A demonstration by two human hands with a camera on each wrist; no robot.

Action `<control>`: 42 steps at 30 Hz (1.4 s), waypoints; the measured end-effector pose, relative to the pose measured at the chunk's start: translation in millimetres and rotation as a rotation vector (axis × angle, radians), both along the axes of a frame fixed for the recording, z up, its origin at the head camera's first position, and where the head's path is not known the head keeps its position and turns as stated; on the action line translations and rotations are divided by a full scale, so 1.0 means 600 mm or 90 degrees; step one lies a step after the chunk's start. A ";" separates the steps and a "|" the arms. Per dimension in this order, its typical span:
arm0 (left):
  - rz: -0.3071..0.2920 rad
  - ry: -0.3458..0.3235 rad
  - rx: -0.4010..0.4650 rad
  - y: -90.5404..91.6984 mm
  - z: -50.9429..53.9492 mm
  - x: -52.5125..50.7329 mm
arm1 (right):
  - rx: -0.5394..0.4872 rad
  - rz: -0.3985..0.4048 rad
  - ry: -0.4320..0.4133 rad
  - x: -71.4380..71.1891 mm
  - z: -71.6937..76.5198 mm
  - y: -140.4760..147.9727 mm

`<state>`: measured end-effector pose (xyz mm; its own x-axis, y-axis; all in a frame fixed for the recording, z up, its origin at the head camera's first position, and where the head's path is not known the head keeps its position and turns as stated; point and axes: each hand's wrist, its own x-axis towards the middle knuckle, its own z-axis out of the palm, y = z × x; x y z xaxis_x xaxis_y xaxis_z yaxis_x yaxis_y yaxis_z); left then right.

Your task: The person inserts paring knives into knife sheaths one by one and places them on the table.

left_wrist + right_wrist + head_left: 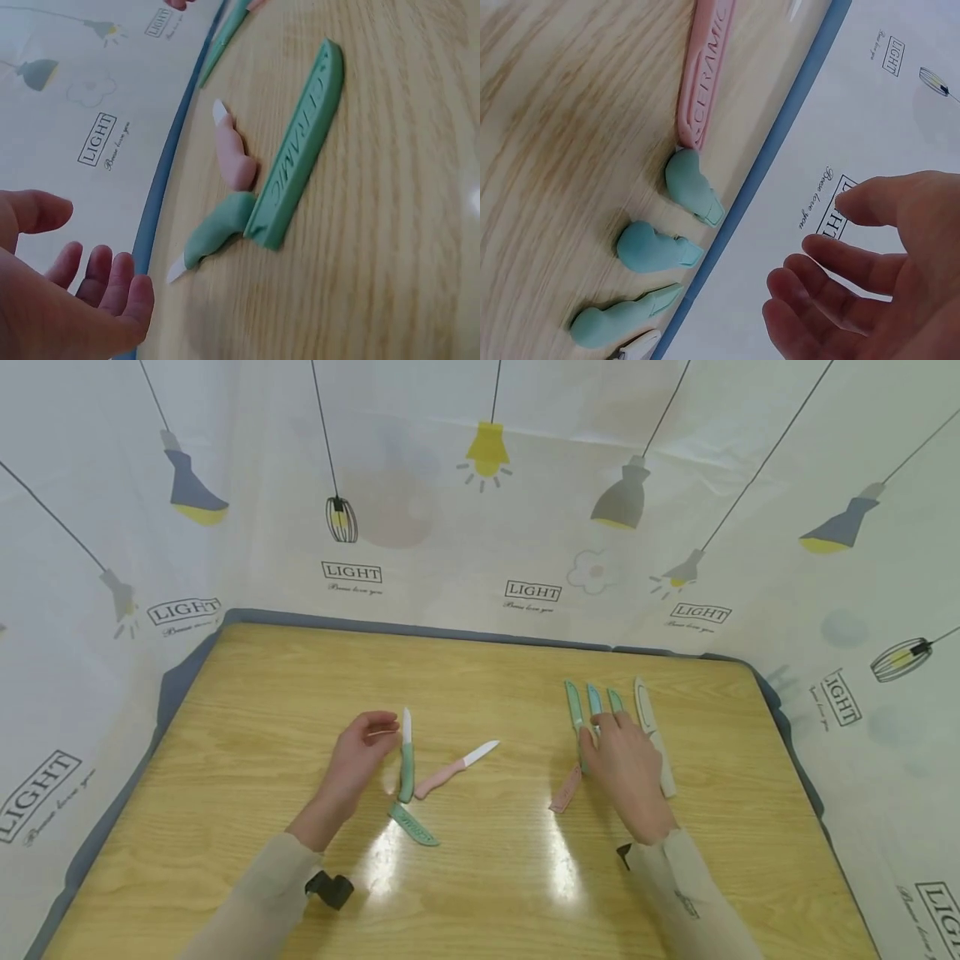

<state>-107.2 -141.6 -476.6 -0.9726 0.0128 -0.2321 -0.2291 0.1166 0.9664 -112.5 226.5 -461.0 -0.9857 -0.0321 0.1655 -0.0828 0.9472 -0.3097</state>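
Observation:
My left hand (360,756) hovers just left of a green-handled knife (407,772) with a bare white blade; its fingers are loosely bent and hold nothing. Beside that knife lies a pink-handled knife (442,776), blade also bare. A green sheath (300,150) marked CERAMIC lies by the green handle's end. My right hand (626,764) is above a row of sheathed knives, fingers relaxed around nothing in the right wrist view. The row holds a green knife (574,702), a blue knife (652,247), another green knife (615,319) and a white knife (655,735).
An empty-looking pink sheath (567,790) lies near the first green knife's handle end. All rests on a wood-grain table (262,735) with a blue-grey edge. A pale printed cloth (450,552) hangs around its back and sides.

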 end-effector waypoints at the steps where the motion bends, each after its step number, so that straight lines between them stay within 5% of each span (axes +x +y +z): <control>1: -0.018 0.011 -0.017 0.000 0.000 0.000 | 0.001 0.002 0.002 0.001 0.001 0.000; 10: -0.204 0.192 -0.194 -0.004 -0.002 0.001 | 0.003 0.022 0.022 0.007 0.001 0.001; 18: -0.434 0.368 -0.334 -0.010 -0.012 0.008 | 0.008 0.043 0.041 0.013 0.000 0.000; 26: -0.638 0.386 -0.460 -0.008 -0.013 0.034 | 0.006 0.076 0.078 0.013 -0.004 0.000; 31: -0.710 0.406 -0.516 0.002 -0.011 0.048 | -0.004 0.103 0.100 0.012 -0.006 0.000; 38: -0.738 0.626 -0.578 0.003 -0.027 0.056 | -0.031 0.105 0.078 0.014 -0.006 -0.001; 42: -0.735 0.701 -0.609 0.002 -0.035 0.058 | -0.034 0.107 0.074 0.014 -0.007 0.000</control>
